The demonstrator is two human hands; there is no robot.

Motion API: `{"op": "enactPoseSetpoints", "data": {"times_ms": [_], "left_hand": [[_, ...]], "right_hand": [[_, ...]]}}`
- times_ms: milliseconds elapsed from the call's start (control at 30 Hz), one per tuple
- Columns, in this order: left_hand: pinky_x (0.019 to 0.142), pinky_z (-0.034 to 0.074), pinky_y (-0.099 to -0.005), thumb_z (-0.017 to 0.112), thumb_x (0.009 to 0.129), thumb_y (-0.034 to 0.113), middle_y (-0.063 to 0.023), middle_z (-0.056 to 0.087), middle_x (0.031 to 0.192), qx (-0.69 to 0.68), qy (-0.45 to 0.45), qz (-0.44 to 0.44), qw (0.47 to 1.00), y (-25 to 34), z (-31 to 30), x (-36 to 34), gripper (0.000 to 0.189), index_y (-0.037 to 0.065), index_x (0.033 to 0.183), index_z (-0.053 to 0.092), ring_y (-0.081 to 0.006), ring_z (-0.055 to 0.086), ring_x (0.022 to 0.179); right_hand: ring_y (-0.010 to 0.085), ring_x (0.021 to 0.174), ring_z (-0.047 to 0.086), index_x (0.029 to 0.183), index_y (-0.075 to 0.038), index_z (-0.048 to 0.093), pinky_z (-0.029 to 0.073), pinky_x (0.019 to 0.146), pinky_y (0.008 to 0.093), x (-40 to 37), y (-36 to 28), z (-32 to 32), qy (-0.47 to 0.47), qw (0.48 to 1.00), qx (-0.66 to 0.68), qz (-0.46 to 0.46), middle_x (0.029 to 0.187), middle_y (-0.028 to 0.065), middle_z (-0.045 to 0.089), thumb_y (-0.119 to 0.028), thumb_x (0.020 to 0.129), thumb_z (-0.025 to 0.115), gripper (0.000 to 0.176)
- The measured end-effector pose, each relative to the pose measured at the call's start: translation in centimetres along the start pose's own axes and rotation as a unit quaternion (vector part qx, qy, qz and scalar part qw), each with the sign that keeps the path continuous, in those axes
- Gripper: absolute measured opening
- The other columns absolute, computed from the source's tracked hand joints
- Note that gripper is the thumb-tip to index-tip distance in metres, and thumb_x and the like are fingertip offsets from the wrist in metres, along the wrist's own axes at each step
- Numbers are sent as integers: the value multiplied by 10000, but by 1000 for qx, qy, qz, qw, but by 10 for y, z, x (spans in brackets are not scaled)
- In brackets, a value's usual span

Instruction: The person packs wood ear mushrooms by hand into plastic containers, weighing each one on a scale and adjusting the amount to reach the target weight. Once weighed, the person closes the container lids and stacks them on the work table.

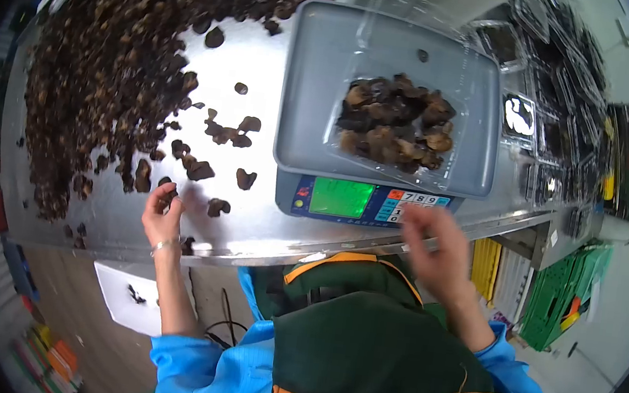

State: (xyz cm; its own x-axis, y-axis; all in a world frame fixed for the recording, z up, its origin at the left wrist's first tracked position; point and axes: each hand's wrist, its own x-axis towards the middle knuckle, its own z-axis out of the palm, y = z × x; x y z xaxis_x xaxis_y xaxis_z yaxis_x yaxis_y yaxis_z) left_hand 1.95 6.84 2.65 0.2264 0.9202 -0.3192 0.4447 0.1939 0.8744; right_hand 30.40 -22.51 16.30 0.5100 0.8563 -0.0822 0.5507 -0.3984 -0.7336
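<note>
My left hand [161, 217] is at the front edge of a large mound, its fingers closed on a small dark brown mushroom piece [166, 192] that they partly hide. The mound [114, 70] looks like wood ear mushrooms. Over the keypad [407, 206] of a weighing scale, my right hand [438, 247] is blurred, with its fingers apart and nothing seen in them. The scale's green display [341, 197] is lit, its digits unreadable. On the grey weighing tray [314, 86] rests an open clear plastic box [458, 147] with mushroom pieces [398, 120] inside.
Several loose pieces [245, 179] are scattered on the metal table [237, 222] between mound and scale. Stacked clear plastic boxes [553, 108] stand at the right. Below the table are green crates [561, 297] on the right and a white container [122, 295] on the left.
</note>
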Motion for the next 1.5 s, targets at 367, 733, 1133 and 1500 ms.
{"op": "enactPoseSetpoints", "data": {"times_ms": [367,733,1133,1500], "left_hand": [[928,355,-446,688,664,93,-118,516,1187,197,-273,599,726,228,214,-71,320,127,981,654,-334,438,1127],[974,278,-513,752,649,329,-163,289,1398,466,-139,298,821,7,109,-65,694,286,1280,466,-400,278,1224],[823,446,-381,718,734,154,-180,540,1051,257,-64,178,948,-14,36,-43,351,106,1069,625,-283,539,972],[715,475,-294,659,747,69,-73,602,929,215,35,169,961,-16,38,-29,324,76,1068,619,-167,578,852]], "right_hand": [[313,1223,360,1237,-81,476,197,1036,451,50,47,-50,211,964,-164,-10,1258,112,476,-212,732,636,546],[114,889,572,992,-13,632,427,809,234,16,73,-63,357,894,211,169,949,44,641,-17,832,520,195],[149,875,583,956,-34,654,415,836,281,55,38,-65,245,956,147,67,893,65,649,-73,809,584,167],[226,853,502,791,-110,688,321,828,361,66,55,-53,150,959,108,217,854,57,555,-209,699,685,135]]}}
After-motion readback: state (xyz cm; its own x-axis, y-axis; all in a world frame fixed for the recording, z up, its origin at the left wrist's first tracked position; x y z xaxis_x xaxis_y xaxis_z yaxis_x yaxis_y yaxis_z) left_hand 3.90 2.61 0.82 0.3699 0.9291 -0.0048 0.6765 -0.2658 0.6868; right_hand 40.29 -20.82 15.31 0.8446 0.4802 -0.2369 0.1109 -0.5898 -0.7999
